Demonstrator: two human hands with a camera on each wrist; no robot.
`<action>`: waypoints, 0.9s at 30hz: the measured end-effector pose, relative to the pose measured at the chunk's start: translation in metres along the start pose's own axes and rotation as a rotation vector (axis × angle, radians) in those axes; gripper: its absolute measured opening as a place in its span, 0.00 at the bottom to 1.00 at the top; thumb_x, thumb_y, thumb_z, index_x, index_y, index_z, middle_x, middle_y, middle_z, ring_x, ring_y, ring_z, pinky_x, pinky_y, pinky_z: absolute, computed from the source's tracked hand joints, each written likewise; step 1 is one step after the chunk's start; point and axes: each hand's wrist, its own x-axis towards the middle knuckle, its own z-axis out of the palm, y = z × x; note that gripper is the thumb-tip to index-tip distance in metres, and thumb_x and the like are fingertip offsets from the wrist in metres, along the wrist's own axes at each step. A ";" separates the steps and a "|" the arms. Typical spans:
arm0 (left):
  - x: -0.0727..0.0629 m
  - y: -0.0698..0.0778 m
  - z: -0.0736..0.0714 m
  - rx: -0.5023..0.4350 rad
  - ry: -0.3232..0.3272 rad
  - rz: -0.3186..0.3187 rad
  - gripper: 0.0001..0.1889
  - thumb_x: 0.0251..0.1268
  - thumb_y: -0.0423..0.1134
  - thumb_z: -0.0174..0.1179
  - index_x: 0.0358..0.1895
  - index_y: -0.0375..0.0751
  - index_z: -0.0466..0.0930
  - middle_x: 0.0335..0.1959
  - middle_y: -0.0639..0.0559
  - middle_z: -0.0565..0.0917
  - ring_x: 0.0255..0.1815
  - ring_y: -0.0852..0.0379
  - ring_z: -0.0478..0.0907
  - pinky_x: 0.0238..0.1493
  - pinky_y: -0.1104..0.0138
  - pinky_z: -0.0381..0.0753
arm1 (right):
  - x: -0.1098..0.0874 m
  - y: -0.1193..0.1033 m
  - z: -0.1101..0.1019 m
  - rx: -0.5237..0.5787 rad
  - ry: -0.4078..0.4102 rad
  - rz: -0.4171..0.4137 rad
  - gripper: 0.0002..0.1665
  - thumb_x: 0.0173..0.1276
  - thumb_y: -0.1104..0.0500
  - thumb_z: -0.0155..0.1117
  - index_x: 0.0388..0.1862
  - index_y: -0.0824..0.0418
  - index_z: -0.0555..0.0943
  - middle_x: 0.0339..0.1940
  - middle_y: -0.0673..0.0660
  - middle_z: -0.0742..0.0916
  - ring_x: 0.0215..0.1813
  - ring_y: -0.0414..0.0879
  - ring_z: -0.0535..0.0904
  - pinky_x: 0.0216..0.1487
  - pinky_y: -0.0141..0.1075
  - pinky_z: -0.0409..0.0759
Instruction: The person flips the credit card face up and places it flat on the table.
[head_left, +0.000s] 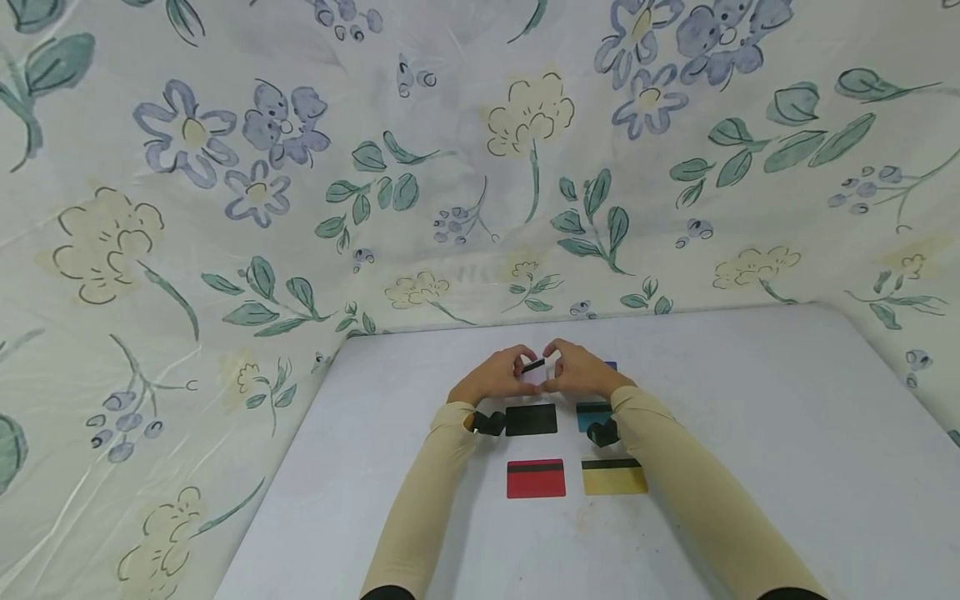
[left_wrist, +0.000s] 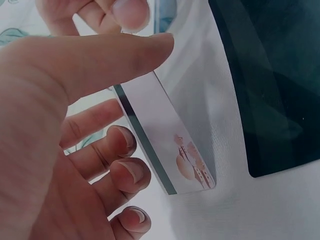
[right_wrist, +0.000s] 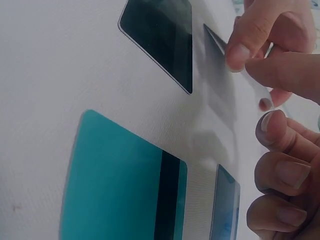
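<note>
A white card (head_left: 535,377) with a dark stripe is held tilted over the far part of the table. My left hand (head_left: 491,377) pinches one end, its thumb (left_wrist: 120,57) across the printed face. In the left wrist view, a reddish-brown drawing shows in one corner of the card. From the other side, my right hand (head_left: 583,372) grips the same card between thumb and fingers; those fingers partly hide it in the right wrist view. A black card (head_left: 531,420) lies just nearer than the hands. Beside my right wrist lies a teal card (right_wrist: 120,175).
A blue card (right_wrist: 226,205) lies partly behind my right hand. Closer in are a red card (head_left: 536,483) and a yellow card (head_left: 613,481), both with dark stripes. The white table (head_left: 337,500) meets a flower-patterned cloth (head_left: 450,167) at the back and sides.
</note>
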 end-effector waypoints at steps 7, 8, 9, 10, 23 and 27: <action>-0.002 -0.003 -0.001 -0.013 0.028 0.006 0.32 0.61 0.46 0.73 0.66 0.42 0.74 0.38 0.49 0.76 0.36 0.57 0.72 0.37 0.68 0.71 | 0.000 0.002 0.001 0.012 -0.009 0.001 0.38 0.64 0.51 0.76 0.67 0.60 0.70 0.32 0.56 0.84 0.32 0.46 0.77 0.34 0.34 0.76; -0.002 -0.004 -0.001 -0.013 0.031 0.007 0.32 0.61 0.47 0.73 0.66 0.42 0.74 0.38 0.49 0.76 0.36 0.57 0.72 0.37 0.68 0.71 | 0.000 0.003 0.001 0.010 -0.011 0.001 0.38 0.64 0.51 0.76 0.67 0.61 0.70 0.32 0.56 0.84 0.32 0.46 0.77 0.34 0.34 0.76; -0.002 -0.004 -0.002 -0.012 0.033 0.006 0.32 0.61 0.47 0.73 0.66 0.42 0.73 0.39 0.49 0.76 0.36 0.57 0.72 0.37 0.68 0.72 | 0.000 0.003 0.001 0.009 -0.011 0.002 0.38 0.64 0.51 0.76 0.67 0.61 0.70 0.32 0.56 0.84 0.32 0.46 0.77 0.34 0.34 0.76; -0.003 -0.004 -0.002 -0.015 0.034 0.006 0.32 0.62 0.47 0.73 0.66 0.43 0.73 0.39 0.49 0.76 0.35 0.57 0.73 0.37 0.68 0.72 | 0.000 0.004 0.001 0.008 -0.012 0.003 0.38 0.64 0.51 0.76 0.67 0.61 0.70 0.32 0.56 0.84 0.32 0.46 0.77 0.33 0.34 0.76; -0.002 -0.006 -0.005 -0.039 0.057 0.022 0.32 0.60 0.48 0.74 0.66 0.43 0.74 0.36 0.51 0.77 0.35 0.57 0.73 0.39 0.67 0.71 | -0.003 0.002 0.003 0.005 -0.010 -0.005 0.39 0.64 0.51 0.76 0.69 0.61 0.70 0.31 0.56 0.83 0.31 0.45 0.77 0.33 0.33 0.75; -0.003 -0.004 -0.006 -0.047 0.058 0.020 0.33 0.60 0.48 0.74 0.66 0.42 0.74 0.36 0.50 0.76 0.35 0.57 0.73 0.39 0.66 0.71 | -0.004 0.001 0.003 0.007 -0.014 -0.005 0.39 0.64 0.51 0.76 0.69 0.61 0.70 0.31 0.56 0.83 0.30 0.45 0.76 0.32 0.33 0.75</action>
